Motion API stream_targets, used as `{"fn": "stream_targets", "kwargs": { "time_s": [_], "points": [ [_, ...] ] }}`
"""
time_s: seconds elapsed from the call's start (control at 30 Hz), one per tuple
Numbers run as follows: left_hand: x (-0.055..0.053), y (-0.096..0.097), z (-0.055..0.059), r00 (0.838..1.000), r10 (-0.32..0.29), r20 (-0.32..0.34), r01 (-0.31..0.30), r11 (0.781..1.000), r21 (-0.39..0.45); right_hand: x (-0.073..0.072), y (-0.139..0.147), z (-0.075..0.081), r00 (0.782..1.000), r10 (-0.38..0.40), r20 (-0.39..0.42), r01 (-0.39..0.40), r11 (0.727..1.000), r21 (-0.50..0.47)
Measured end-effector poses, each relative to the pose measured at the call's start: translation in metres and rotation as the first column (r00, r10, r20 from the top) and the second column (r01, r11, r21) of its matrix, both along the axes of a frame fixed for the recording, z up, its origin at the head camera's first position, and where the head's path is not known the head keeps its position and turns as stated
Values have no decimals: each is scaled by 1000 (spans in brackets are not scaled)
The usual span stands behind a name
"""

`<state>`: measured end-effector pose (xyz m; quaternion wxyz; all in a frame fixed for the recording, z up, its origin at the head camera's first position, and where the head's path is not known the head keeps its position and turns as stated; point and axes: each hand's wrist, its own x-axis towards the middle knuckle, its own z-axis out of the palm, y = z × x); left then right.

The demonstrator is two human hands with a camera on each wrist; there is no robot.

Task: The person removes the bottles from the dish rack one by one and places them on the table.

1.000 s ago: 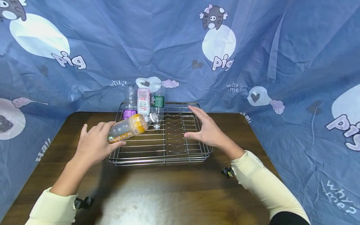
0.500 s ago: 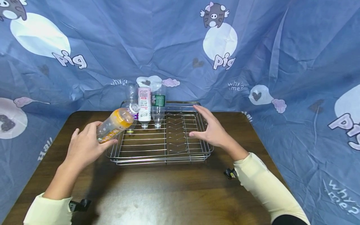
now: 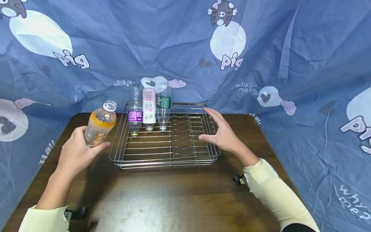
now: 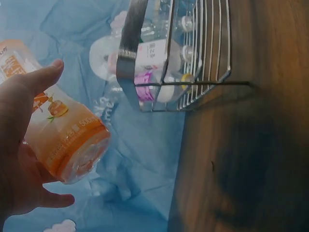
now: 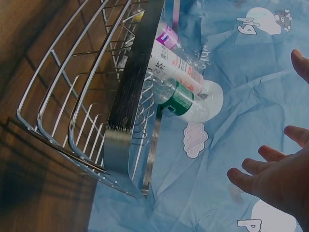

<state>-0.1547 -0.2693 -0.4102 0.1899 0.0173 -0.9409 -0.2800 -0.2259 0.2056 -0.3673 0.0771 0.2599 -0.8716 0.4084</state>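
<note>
My left hand [image 3: 76, 150] grips an orange-labelled clear plastic bottle [image 3: 99, 127] left of the wire dish rack [image 3: 170, 167]. The bottle leans slightly right, neck up, above the table. In the left wrist view, the thumb lies across the label of this bottle [image 4: 72, 128] and its base faces the camera. My right hand [image 3: 223, 134] holds nothing; its thumb and fingers are spread over the rack's right side. Bottles with a purple label [image 3: 135, 116], a white-and-pink wrap [image 3: 149, 108] and a green label [image 3: 163, 102] stand neck-down in the rack's back left part.
The rack stands on a brown wooden table [image 3: 174, 199], with wavy wire dividers [image 3: 182, 138] right of its middle. A blue printed cloth [image 3: 185, 48] hangs behind and at both sides. Dark camera mounts sit at both wrists.
My left hand has carried the orange-labelled bottle left, out from over the rack, and tipped it more upright. My right hand has shifted slightly right, its fingers still spread.
</note>
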Motion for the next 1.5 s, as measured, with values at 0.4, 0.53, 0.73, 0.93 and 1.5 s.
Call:
{"fn": "stream_targets", "kwargs": {
  "time_s": [0.4, 0.53, 0.73, 0.93, 1.5],
  "points": [
    [1, -15, -14, 991, 124, 50, -127, 990, 57, 0, 0, -2, 1000, 15, -19, -15, 1000, -15],
    [0, -19, -19, 990, 132, 58, -137, 987, 83, 0, 0, -3, 1000, 20, -24, -21, 1000, -22],
    [-4, -24, -26, 995, 98, 22, -98, 994, 39, 0, 2, -3, 1000, 13, -11, -14, 1000, -22],
    [-8, -28, -36, 996, 73, -47, -71, 997, 40, 3, 3, -4, 1000, 18, 20, -18, 1000, 18],
    [-11, -41, -55, 994, 106, 34, -111, 971, 213, 4, 8, -6, 1000, 14, 14, -14, 1000, -20]
  ]
}}
